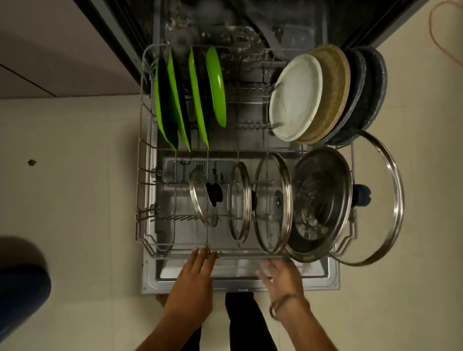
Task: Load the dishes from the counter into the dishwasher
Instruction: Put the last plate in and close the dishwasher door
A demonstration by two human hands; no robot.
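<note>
The wire lower rack point(141, 185) stands pulled out over the open dishwasher door point(330, 277). Green plates point(216, 87) stand in its back left rows. A white plate point(296, 97), a tan plate point(332, 92) and dark plates point(370, 89) stand at the back right. Glass lids point(240, 202) and a steel lid point(319, 204) fill the front row, and a large glass lid point(388, 204) leans outside the right side. My left hand point(196, 272) has straight fingers touching the rack's front rail. My right hand point(283, 279) lies with straight fingers at the same rail, blurred.
A blue bucket point(1, 304) stands on the tiled floor at lower left. A cabinet front point(42, 35) borders the dishwasher on the left. An orange cord point(450, 51) lies on the floor at upper right. My dark trouser legs point(243, 328) stand right before the door.
</note>
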